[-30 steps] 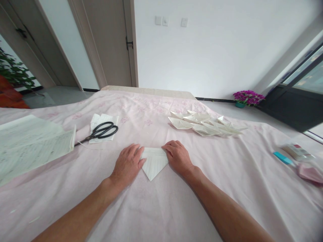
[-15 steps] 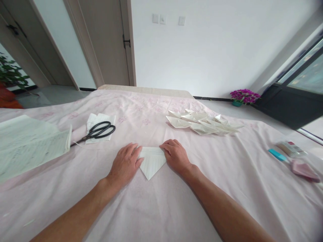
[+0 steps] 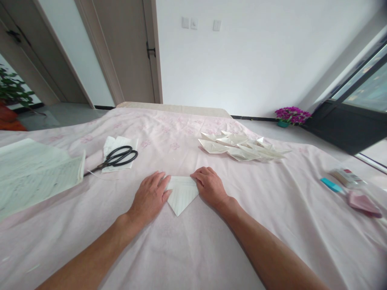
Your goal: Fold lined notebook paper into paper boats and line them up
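A folded sheet of lined paper [image 3: 182,193] lies on the cloth before me, its long edge away from me and its point toward me. My left hand [image 3: 152,191] rests over its left corner, fingers stretched out and thumb a little apart on the paper. At the right corner, my right hand [image 3: 210,185] has its fingers curled and pinched on the edge. Both side corners are hidden under the hands. Beyond my right hand sits a cluster of several folded paper boats [image 3: 238,146].
Black-handled scissors [image 3: 116,157] lie on a small paper piece [image 3: 121,141], beside large written sheets [image 3: 36,173] at left. On the right are a blue object [image 3: 331,185], a clear packet [image 3: 347,177] and a pink item [image 3: 363,202]. The pink cloth [image 3: 169,249] has wrinkles.
The view has shifted very slightly. Both hands and the folded paper stay in place.
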Motion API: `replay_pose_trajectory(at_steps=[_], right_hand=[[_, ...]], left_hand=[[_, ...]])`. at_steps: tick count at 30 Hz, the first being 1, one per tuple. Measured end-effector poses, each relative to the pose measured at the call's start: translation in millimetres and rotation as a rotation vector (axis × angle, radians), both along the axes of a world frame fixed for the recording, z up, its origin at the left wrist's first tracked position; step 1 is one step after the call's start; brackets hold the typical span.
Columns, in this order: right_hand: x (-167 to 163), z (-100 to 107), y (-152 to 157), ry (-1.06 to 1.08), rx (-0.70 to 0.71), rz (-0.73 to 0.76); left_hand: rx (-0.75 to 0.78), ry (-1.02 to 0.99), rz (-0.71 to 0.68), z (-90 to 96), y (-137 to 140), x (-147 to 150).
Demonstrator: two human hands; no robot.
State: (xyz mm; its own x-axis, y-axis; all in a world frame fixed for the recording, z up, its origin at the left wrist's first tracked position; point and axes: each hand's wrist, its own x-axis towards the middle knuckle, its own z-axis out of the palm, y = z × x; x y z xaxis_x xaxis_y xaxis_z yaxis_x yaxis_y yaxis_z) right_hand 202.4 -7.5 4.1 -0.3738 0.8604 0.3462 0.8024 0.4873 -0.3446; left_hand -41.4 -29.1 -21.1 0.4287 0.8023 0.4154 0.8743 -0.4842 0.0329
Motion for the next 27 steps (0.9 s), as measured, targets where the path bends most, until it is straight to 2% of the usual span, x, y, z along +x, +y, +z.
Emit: replay_pose_trajectory(at_steps=[11,17,27], right_hand=[[-1.3,0.9,-0.9,-0.015,0.006,-0.004],[-3.2,3.6,-2.9,-0.045,0.006,0.008],[-2.3,-1.6,-1.2,0.059,0.036,0.026]], left_hand=[[-0.037,-0.032,-0.031,0.2,-0.6,-1.8],[-0.067,-0.022,0.007,2.0,0.0,-1.5],[-0.057,-0.110,-0.011,3.4,1.3,-2.0]])
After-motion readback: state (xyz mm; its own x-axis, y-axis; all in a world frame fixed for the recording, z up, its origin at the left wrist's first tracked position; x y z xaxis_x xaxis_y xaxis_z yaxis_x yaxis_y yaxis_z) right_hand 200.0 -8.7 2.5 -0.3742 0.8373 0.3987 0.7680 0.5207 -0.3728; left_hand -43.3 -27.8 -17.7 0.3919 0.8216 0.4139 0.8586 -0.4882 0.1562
